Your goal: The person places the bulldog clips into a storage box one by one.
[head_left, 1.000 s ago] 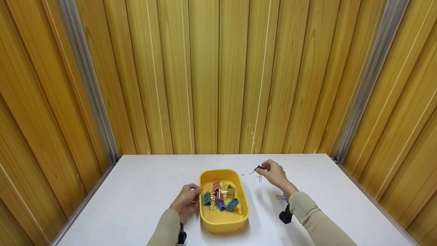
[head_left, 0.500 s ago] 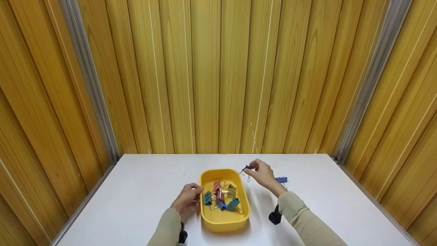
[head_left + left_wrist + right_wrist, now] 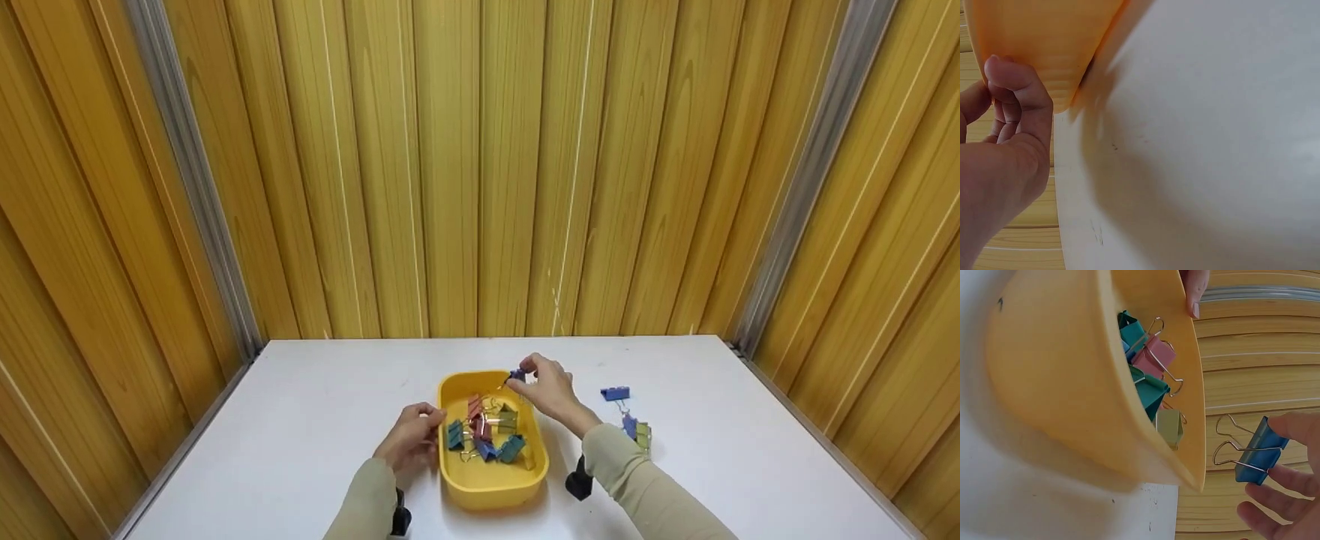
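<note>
A yellow tray [image 3: 491, 489] sits on the white table [image 3: 300, 420] and holds several coloured binder clips [image 3: 484, 431]. My right hand [image 3: 541, 386] pinches a blue binder clip [image 3: 517, 374] just above the tray's far right rim. In the right wrist view the blue binder clip [image 3: 1258, 453] hangs from my fingertips [image 3: 1297, 427] beside the tray [image 3: 1072, 382], wire handles toward the tray. My left hand [image 3: 411, 439] grips the tray's left rim; in the left wrist view its curled fingers [image 3: 1016, 95] press against the tray wall [image 3: 1039, 34].
More clips lie on the table right of the tray: a blue one [image 3: 615, 393] and a blue and a green one [image 3: 636, 430] near my right sleeve. Wood-panelled walls [image 3: 480, 165] enclose the table on three sides.
My right hand has carried the blue clip leftward from the table's right side to above the tray's far rim. The left hand has stayed on the tray.
</note>
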The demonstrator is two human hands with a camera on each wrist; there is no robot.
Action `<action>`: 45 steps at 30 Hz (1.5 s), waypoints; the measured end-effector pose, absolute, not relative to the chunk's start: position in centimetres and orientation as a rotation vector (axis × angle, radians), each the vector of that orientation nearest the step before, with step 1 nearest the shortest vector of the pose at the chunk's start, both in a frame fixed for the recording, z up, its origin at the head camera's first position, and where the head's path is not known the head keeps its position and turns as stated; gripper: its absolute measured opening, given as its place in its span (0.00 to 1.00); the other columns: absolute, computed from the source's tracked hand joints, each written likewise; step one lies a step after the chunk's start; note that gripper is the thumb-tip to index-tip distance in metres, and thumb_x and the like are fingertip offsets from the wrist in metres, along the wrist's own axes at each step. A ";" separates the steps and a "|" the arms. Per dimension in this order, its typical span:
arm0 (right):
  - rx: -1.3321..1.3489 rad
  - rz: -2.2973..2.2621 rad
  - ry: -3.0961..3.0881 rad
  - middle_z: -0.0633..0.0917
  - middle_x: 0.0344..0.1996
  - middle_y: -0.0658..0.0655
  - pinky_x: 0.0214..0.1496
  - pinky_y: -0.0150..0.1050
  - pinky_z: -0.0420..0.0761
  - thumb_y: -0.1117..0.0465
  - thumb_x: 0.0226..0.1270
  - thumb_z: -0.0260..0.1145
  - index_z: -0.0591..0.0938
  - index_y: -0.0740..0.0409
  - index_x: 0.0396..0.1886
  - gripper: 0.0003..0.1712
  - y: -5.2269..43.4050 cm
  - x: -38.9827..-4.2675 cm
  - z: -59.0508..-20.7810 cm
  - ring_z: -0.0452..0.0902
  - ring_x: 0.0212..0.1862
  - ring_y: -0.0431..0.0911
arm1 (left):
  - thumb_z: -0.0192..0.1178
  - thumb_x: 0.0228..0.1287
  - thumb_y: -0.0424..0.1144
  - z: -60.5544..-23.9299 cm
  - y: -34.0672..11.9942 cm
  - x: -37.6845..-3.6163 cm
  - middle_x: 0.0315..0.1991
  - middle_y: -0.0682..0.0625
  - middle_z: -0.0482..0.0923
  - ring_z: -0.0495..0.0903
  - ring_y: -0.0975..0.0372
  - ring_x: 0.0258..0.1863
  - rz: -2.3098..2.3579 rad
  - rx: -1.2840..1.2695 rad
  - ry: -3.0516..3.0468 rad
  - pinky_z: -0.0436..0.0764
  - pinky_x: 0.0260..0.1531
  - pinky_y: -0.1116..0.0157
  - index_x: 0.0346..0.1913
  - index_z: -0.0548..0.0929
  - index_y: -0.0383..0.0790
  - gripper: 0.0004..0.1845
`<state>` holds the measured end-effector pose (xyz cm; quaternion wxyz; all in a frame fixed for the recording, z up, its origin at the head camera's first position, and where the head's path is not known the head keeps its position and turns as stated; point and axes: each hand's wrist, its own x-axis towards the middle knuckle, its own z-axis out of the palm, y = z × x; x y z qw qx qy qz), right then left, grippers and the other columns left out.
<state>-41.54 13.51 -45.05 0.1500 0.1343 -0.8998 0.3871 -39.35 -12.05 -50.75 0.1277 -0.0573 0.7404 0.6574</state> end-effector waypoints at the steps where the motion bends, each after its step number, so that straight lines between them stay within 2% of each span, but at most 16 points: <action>1: 0.406 1.120 -2.585 0.83 0.42 0.59 0.56 0.55 0.64 0.51 0.58 0.71 0.79 0.58 0.42 0.19 13.3 -41.5 -45.1 0.75 0.49 0.56 | 0.53 0.72 0.44 -50.8 -12.1 -39.3 0.28 0.50 0.75 0.74 0.63 0.24 1.916 -0.171 2.152 0.74 0.21 0.70 0.44 0.73 0.38 0.11; 6: 0.470 1.163 -2.556 0.83 0.48 0.61 0.60 0.58 0.68 0.49 0.63 0.68 0.79 0.59 0.45 0.20 13.2 -41.5 -45.5 0.76 0.54 0.58 | 0.53 0.72 0.44 -50.8 -12.4 -39.3 0.28 0.50 0.75 0.74 0.63 0.24 1.923 -0.176 2.156 0.74 0.21 0.70 0.44 0.72 0.39 0.11; 12: 0.396 1.176 -2.498 0.84 0.47 0.64 0.60 0.57 0.73 0.53 0.66 0.65 0.80 0.63 0.44 0.17 16.2 -42.4 -45.8 0.78 0.54 0.60 | 0.53 0.72 0.44 -50.8 -12.7 -39.2 0.27 0.51 0.74 0.73 0.63 0.23 1.929 -0.179 2.165 0.74 0.21 0.70 0.45 0.72 0.38 0.12; 17: 0.222 1.072 -2.549 0.83 0.48 0.68 0.59 0.59 0.70 0.55 0.65 0.65 0.79 0.65 0.45 0.18 20.9 -43.6 -46.3 0.76 0.55 0.63 | 0.54 0.71 0.43 -50.8 -12.7 -39.2 0.26 0.51 0.73 0.73 0.63 0.22 1.929 -0.183 2.179 0.74 0.20 0.70 0.44 0.72 0.38 0.11; 23: 0.052 0.893 -2.742 0.79 0.54 0.71 0.57 0.62 0.64 0.52 0.66 0.63 0.76 0.68 0.55 0.26 26.1 -43.9 -47.7 0.71 0.57 0.65 | 0.53 0.72 0.44 -50.9 -12.5 -39.0 0.30 0.49 0.74 0.74 0.61 0.26 1.903 -0.207 2.180 0.75 0.22 0.70 0.45 0.73 0.38 0.12; 27: 0.021 0.836 -2.861 0.75 0.59 0.72 0.58 0.64 0.62 0.51 0.67 0.62 0.73 0.67 0.61 0.30 27.8 -44.0 -48.7 0.67 0.60 0.67 | 0.53 0.72 0.45 -51.0 -12.3 -39.0 0.30 0.49 0.74 0.74 0.61 0.26 1.897 -0.201 2.174 0.75 0.22 0.69 0.46 0.73 0.38 0.12; 31: 0.064 0.778 -2.925 0.72 0.61 0.74 0.58 0.68 0.61 0.51 0.68 0.60 0.72 0.67 0.63 0.30 28.6 -44.2 -49.7 0.65 0.62 0.70 | 0.53 0.72 0.44 -51.2 -12.0 -39.0 0.30 0.49 0.74 0.74 0.62 0.25 1.905 -0.178 2.175 0.75 0.21 0.70 0.45 0.73 0.37 0.12; 36: 0.096 0.753 -2.967 0.77 0.56 0.72 0.54 0.67 0.64 0.54 0.69 0.59 0.76 0.68 0.58 0.26 28.7 -44.4 -50.2 0.72 0.56 0.67 | 0.53 0.72 0.44 -51.1 -11.8 -39.1 0.32 0.48 0.76 0.74 0.62 0.24 1.897 -0.179 2.175 0.74 0.21 0.70 0.45 0.73 0.37 0.12; 40: 0.107 0.762 -2.936 0.82 0.45 0.68 0.51 0.63 0.69 0.56 0.68 0.60 0.80 0.69 0.48 0.19 28.6 -44.6 -50.3 0.77 0.47 0.60 | 0.53 0.71 0.44 -51.1 -11.9 -39.2 0.30 0.48 0.75 0.74 0.62 0.23 1.882 -0.185 2.186 0.74 0.20 0.69 0.45 0.73 0.38 0.11; 45: 0.135 0.720 -2.879 0.80 0.35 0.63 0.45 0.56 0.74 0.58 0.65 0.62 0.79 0.71 0.41 0.16 28.5 -44.9 -50.4 0.76 0.39 0.54 | 0.53 0.72 0.43 -51.1 -11.9 -39.5 0.25 0.51 0.72 0.72 0.64 0.20 1.901 -0.160 2.196 0.73 0.18 0.71 0.43 0.73 0.38 0.10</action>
